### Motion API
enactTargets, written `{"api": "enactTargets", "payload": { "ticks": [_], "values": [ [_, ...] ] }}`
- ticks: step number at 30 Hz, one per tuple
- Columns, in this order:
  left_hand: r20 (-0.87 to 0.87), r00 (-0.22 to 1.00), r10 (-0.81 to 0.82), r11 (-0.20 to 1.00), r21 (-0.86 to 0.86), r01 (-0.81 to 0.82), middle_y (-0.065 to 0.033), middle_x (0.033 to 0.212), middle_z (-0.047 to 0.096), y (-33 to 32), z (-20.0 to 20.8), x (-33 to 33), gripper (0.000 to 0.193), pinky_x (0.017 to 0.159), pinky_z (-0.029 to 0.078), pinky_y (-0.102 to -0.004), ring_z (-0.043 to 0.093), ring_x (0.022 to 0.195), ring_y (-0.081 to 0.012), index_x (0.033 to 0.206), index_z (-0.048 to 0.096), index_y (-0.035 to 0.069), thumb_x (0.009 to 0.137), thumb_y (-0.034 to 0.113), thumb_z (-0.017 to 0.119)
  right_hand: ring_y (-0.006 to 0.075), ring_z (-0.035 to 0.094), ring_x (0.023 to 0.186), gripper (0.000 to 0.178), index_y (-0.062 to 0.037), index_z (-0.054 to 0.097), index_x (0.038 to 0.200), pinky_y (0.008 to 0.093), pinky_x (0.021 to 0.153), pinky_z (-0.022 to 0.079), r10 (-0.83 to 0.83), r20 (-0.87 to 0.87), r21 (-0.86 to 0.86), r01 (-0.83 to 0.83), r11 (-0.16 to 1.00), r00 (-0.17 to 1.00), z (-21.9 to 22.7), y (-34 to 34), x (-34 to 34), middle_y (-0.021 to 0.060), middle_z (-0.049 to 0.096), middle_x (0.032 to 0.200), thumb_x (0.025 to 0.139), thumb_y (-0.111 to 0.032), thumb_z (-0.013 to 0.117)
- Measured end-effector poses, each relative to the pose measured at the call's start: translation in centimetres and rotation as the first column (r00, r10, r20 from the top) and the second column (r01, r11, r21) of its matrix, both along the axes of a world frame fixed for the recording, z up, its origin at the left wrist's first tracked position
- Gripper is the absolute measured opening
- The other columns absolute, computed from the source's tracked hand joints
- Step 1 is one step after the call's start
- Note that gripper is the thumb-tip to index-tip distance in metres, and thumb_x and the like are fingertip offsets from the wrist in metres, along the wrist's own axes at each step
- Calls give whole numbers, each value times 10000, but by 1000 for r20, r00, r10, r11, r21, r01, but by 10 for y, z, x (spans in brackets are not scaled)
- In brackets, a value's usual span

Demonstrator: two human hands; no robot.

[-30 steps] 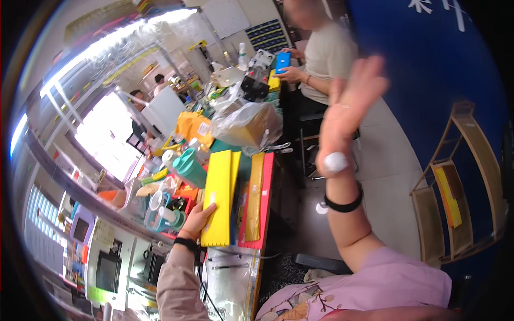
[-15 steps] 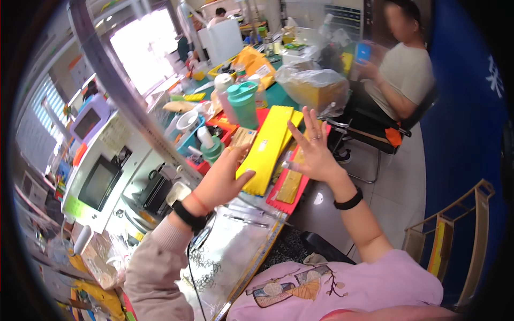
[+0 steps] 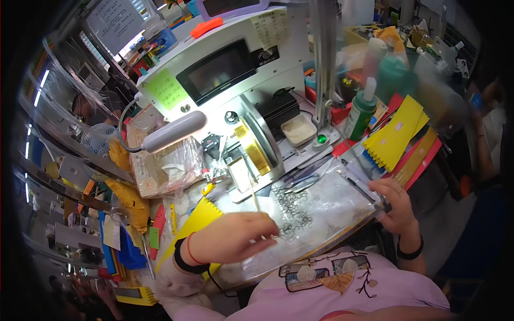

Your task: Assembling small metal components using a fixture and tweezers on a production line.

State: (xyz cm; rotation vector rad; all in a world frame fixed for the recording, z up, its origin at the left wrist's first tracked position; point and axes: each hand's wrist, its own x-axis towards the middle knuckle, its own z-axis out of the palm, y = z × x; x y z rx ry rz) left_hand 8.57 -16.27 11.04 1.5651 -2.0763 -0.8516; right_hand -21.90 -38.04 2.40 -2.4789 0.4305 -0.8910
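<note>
My left hand point(image 3: 235, 237) hovers over the near part of the worktable, fingers loosely bent and thumb apart, with nothing seen in it. Close to its fingertips lies a loose heap of thin dark wire-like loops point(image 3: 292, 211), and a pale thin stick point(image 3: 254, 192) points down at its knuckles. A yellow strip with a zigzag edge point(image 3: 206, 215) lies beneath my left wrist. At the table's right edge, my right hand point(image 3: 395, 203) has its fingers curled about the near end of a thin dark metal tool point(image 3: 356, 184); the fingertips are partly hidden.
A white machine point(image 3: 160, 109) with a screen and a gold-rimmed wheel point(image 3: 252, 147) stands behind. A lamp point(image 3: 175, 131) reaches over a plastic-covered box point(image 3: 166, 168). To the right are a green bottle point(image 3: 360, 115) and yellow strips point(image 3: 396, 134). A person sits at far right.
My view has swung left to the machine. Both hands have left the yellow strips: the left is now over the table, the right at its edge by the metal tool.
</note>
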Motion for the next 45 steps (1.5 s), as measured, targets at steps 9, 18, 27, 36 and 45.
{"api": "enactTargets", "payload": {
  "ticks": [9, 18, 27, 36, 45],
  "values": [
    [84, 817, 570, 776, -381, -503, -118, 750, 562, 25, -25, 55, 52, 543, 440, -326, 573, 606, -245, 857, 592, 14, 836, 16, 639, 276, 623, 872, 470, -30, 621, 1152, 356, 754, 494, -73, -155, -67, 63, 996, 985, 9, 30, 62, 111, 651, 950, 685, 8, 652],
    [202, 942, 266, 948, -230, -219, -75, 821, 605, 23, -31, 37, 259, 553, 466, -299, 585, 606, -201, 1019, 603, 42, 797, 94, 724, 225, 653, 717, 305, -36, 629, 1077, 336, 667, 519, -442, -81, 61, 447, 892, 893, 20, -2, 44, 100, 658, 854, 774, -8, 649],
    [160, 987, -18, 990, -132, 40, -93, 815, 576, 23, -36, 16, 381, 597, 492, -346, 603, 688, -251, 1134, 588, 49, 812, 197, 727, 201, 619, 761, 226, -24, 603, 1016, 322, 735, 497, -218, 210, -27, 228, 973, 953, 114, -79, 95, 98, 614, 927, 802, -87, 641],
    [73, 992, 102, 961, -266, -79, -131, 940, 645, 28, -26, 13, 313, 631, 496, -327, 639, 735, -241, 1117, 582, -1, 830, 63, 691, 240, 604, 857, 195, -24, 646, 960, 359, 799, 494, -305, 425, -245, 432, 868, 852, 158, -114, 158, 103, 572, 1022, 771, -74, 637],
    [29, 992, 125, 954, -277, -112, -130, 851, 640, 23, -27, 13, 275, 630, 495, -329, 636, 715, -252, 1082, 608, 10, 823, 56, 691, 258, 598, 869, 196, -33, 692, 959, 352, 801, 488, -401, 571, -181, 586, 790, 717, 178, -139, 169, 133, 559, 1053, 796, -121, 629]
  ]
}}
